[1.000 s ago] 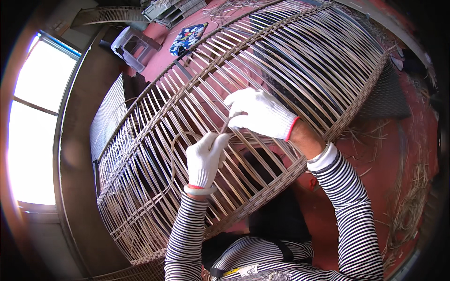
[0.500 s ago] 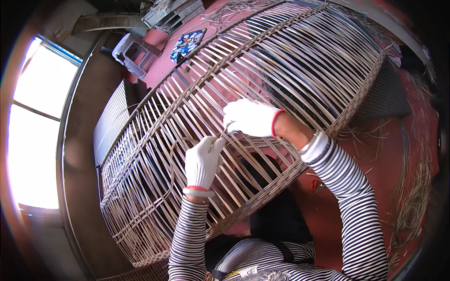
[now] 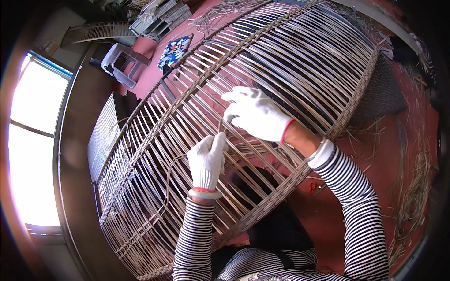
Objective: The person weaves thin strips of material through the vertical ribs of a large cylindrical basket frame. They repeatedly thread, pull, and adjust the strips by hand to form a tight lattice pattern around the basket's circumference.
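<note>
Since the earlier frame the right hand [image 3: 260, 114] has lifted slightly and spread its fingers, while the left hand [image 3: 205, 159] keeps its pinch on a brown strand [image 3: 221, 125], whose short end stands up between thumb and fingertips. Whether the right thumb touches that end I cannot tell. The pinch probably keeps the strand from slipping, leaving the other hand free. Both gloved hands are over the openwork rattan frame [image 3: 286, 185], which slants across the person's legs, likely so its middle is within reach. A loose loop (perhaps the same strand, though the join is hidden) bends over the ribs at left. Farther out, a grey plastic stool [image 3: 111, 56] and a blue patterned cushion [image 3: 176, 52] sit beyond the frame; loose strips [image 3: 415, 192] lie heaped on the red floor [image 3: 337, 220] at right.
</note>
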{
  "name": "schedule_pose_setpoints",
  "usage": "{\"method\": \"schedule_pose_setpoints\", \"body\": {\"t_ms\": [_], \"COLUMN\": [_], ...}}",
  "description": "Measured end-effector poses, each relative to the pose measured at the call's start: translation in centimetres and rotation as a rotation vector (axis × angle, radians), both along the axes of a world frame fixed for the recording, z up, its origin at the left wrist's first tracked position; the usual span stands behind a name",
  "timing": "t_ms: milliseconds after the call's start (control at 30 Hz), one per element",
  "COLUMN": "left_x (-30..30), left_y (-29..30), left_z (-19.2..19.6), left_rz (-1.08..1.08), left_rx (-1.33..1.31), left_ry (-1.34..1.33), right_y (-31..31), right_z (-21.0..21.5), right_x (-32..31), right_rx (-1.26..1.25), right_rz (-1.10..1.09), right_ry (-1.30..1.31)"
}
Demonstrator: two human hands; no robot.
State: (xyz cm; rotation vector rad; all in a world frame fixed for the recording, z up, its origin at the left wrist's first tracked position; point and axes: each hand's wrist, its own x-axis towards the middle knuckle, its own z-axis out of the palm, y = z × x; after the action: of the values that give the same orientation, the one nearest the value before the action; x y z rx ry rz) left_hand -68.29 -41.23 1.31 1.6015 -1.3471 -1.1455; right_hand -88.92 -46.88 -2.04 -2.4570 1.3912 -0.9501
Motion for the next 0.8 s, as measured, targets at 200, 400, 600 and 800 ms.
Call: {"method": "schedule_pose_setpoints", "body": {"t_ms": [200, 400, 600, 800], "left_x": [-0.3, -0.2, -1.9, -5.0], "left_y": [-1.3, 0.0, -0.3, -2.3], "left_z": [-0.7, 0.1, 0.4, 0.5], "left_rz": [-0.101, -0.182, -0.207, -0.065], "left_rx": [0.001, -0.105, -0.527, -0.026], "left_ry": [-0.397, -0.329, -0.613, -0.171], "right_y": [-2.3, -2.2, -0.1, -1.5], "right_z": [-1.3, 3.9, 6.0, 2.8], "right_x": [1.6, -1.1, -4.9, -5.8], "right_rx": [0.119, 0.265, -0.137, 0.257], "right_rz": [0.064, 0.292, 0.245, 0.068], "right_ry": [0.243, 0.273, 0.174, -0.072]}}
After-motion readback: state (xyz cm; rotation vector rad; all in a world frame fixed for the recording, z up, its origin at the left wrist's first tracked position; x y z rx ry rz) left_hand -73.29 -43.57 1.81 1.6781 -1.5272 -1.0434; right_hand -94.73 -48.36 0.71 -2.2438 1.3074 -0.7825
